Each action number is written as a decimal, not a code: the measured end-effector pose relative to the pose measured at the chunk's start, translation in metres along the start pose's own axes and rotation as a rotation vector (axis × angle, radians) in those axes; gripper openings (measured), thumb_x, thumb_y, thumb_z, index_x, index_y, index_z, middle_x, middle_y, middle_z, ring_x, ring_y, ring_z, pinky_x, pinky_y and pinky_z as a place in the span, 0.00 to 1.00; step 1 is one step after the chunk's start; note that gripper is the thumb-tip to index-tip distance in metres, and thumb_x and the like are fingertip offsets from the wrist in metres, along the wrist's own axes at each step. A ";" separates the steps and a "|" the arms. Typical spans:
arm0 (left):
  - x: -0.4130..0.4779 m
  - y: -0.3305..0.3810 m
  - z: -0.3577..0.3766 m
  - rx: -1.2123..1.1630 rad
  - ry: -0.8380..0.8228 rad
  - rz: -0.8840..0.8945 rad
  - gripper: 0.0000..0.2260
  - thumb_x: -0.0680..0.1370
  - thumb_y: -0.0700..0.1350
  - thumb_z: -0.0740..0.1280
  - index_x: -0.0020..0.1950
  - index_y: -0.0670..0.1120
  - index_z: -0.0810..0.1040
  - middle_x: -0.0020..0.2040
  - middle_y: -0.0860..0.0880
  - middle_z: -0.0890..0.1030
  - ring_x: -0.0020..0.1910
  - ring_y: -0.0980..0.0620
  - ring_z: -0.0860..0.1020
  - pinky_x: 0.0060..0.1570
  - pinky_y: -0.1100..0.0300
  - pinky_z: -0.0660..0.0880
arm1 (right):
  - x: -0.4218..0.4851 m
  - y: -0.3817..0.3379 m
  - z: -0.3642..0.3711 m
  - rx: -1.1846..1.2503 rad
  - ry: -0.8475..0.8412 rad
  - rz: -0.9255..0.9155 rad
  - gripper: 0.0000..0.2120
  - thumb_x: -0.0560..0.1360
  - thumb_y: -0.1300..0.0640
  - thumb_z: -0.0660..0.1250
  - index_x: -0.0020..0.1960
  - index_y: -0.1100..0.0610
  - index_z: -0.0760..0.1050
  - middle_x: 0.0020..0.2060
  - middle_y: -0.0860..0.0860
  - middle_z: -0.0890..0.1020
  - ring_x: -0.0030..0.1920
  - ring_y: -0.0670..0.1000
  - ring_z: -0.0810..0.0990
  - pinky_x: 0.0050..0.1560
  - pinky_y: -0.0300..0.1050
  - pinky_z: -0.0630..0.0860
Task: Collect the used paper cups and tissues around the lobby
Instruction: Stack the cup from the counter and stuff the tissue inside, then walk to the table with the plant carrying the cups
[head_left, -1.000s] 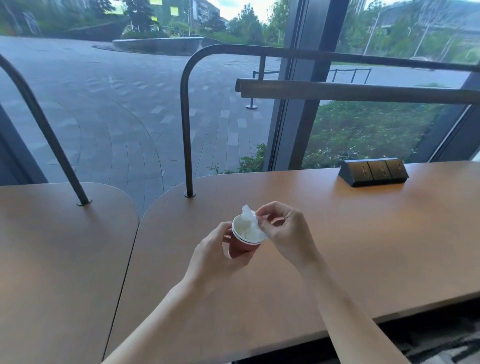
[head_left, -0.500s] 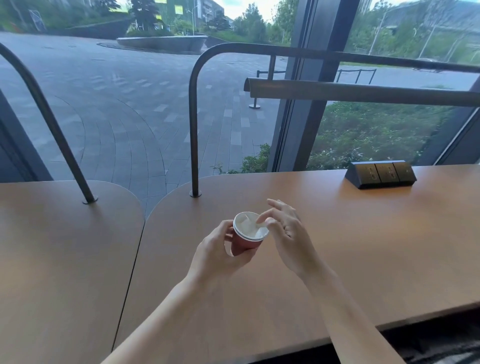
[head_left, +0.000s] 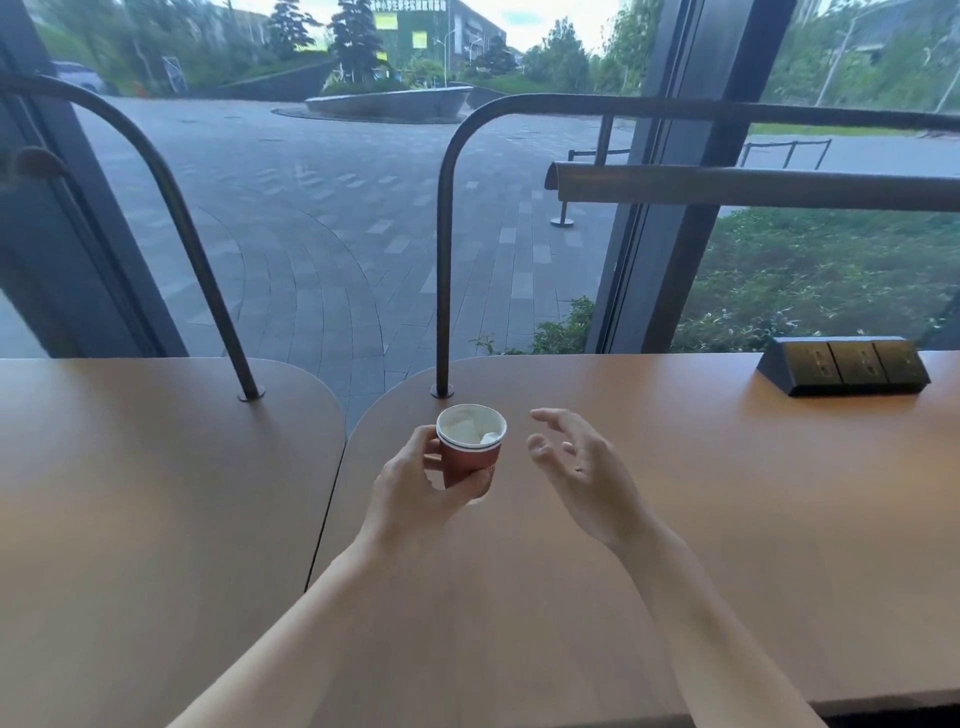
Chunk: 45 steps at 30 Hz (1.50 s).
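Left hand gripped the cup low, right hand spread, empty; tipping might spill the tissue.

A left desk and a right desk, both of brown wood, stand edge to edge at a tall window, with a narrow seam between their rounded corners. A bent dark rail rises from the right desk and a second rail from the left. A black socket box sits at the right desk's far edge. Outside lie a grey paved forecourt, a raised planter and shrubs.
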<state>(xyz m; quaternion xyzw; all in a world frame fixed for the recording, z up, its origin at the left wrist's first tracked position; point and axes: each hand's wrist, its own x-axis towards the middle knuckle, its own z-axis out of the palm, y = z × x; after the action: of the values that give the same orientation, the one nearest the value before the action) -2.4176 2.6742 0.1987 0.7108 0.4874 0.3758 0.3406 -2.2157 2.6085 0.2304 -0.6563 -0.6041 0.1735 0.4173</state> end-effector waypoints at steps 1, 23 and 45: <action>0.002 0.001 -0.007 -0.003 0.037 -0.007 0.23 0.62 0.64 0.74 0.55 0.65 0.74 0.50 0.65 0.83 0.49 0.69 0.80 0.44 0.62 0.77 | 0.002 -0.002 0.002 -0.005 -0.013 -0.011 0.27 0.76 0.38 0.59 0.69 0.50 0.73 0.65 0.44 0.77 0.67 0.42 0.73 0.68 0.49 0.71; -0.226 0.031 -0.132 0.220 0.844 -0.371 0.24 0.70 0.55 0.79 0.62 0.54 0.76 0.53 0.59 0.84 0.51 0.65 0.81 0.48 0.62 0.78 | -0.043 -0.107 0.102 0.042 -0.661 -0.537 0.22 0.79 0.44 0.64 0.70 0.48 0.72 0.67 0.47 0.77 0.63 0.51 0.76 0.64 0.46 0.71; -0.721 0.126 -0.214 0.391 1.731 -0.668 0.24 0.64 0.64 0.76 0.56 0.59 0.79 0.51 0.61 0.85 0.52 0.61 0.83 0.51 0.51 0.82 | -0.460 -0.384 0.194 0.440 -1.315 -1.096 0.21 0.78 0.44 0.66 0.69 0.46 0.72 0.65 0.39 0.77 0.61 0.41 0.74 0.58 0.37 0.66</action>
<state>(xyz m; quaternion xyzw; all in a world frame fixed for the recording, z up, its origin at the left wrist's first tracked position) -2.7229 1.9786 0.2643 0.0534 0.8032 0.5672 -0.1742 -2.7030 2.2126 0.2792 0.0534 -0.9046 0.4035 0.1267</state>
